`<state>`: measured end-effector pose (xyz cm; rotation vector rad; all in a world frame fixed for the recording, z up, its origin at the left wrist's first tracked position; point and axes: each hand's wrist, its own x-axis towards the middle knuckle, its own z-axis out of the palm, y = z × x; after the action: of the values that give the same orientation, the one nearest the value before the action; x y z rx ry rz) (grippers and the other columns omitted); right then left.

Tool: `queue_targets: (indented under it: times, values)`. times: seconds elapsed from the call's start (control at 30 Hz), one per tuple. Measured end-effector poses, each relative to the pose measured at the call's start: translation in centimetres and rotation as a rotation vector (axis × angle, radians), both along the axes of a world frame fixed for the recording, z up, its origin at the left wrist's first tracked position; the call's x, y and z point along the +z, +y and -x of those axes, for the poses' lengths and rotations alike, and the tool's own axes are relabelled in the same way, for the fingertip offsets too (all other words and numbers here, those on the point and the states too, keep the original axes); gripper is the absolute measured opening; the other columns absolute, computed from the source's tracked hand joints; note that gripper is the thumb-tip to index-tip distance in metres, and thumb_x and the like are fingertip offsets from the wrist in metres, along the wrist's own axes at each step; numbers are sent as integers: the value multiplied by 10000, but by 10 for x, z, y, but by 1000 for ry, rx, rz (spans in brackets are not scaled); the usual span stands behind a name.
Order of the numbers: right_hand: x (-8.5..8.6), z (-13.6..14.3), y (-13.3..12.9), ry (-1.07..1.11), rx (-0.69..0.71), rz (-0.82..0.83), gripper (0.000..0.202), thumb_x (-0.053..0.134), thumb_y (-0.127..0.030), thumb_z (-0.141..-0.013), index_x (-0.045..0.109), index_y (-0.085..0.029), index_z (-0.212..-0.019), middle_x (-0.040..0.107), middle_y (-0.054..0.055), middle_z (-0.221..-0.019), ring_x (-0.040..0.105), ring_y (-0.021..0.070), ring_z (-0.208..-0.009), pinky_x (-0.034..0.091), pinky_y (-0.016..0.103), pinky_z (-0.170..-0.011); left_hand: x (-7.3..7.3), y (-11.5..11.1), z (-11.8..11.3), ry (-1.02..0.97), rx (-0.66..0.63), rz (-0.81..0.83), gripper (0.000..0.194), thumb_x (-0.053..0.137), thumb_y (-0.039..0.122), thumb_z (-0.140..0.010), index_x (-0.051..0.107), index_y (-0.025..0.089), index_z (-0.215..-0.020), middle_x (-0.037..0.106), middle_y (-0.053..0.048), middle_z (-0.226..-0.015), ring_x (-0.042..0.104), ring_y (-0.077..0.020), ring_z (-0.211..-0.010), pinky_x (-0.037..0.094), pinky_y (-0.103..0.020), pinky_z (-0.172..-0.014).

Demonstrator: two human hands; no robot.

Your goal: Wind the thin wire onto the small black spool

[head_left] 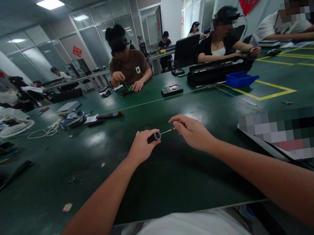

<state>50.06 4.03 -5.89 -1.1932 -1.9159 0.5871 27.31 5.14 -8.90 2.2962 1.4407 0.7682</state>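
Observation:
My left hand (143, 146) is closed around a small black cylindrical part (157, 135), its round, light-rimmed end turned to the right. Between the fingertips of my right hand (189, 128) is a screwdriver (167, 131) with a thin metal shaft and a bit of red at the handle. The shaft points left, and its tip meets or lies very near the rim of the cylindrical part; exact contact is too small to tell. My fingers hide most of the handle. Both hands are over the middle of the green table (184, 183).
A blue bin (241, 79) and a long black housing (217, 71) stand at the back right. An opened device (172, 90) lies ahead. Tools (107, 116) and bundled cables (71, 119) are at the left. A co-worker (129, 65) works opposite, and papers (282, 137) lie at right.

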Motion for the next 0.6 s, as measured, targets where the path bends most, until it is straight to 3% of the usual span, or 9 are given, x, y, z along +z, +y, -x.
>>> queue_targets:
  times: [0.33,0.5,0.6]
  values:
    - [0,0,-2,69,-15,20,273,377,-373,-995,602,-228,-1049,673,32,-820,599,188,-693,426,330,-644,4,-3,-2,-18,-2,13,372,698,255,-867,651,271,-1235,694,-41,-1174,602,-254,-1110,304,-551,-1130]
    - [-2,1,-2,123,-24,22,228,453,-316,-945,511,-223,-1145,669,32,-850,620,202,-744,450,346,-680,4,-2,-2,-23,1,7,366,687,274,-876,647,272,-1240,693,-45,-1183,604,-257,-1119,303,-543,-1131]
    - [-4,2,0,220,-13,18,215,527,-349,-912,528,-216,-1080,667,41,-872,627,201,-779,479,356,-717,4,-1,-2,-34,30,-4,369,688,281,-876,647,273,-1243,688,-48,-1206,601,-260,-1142,312,-527,-1131]
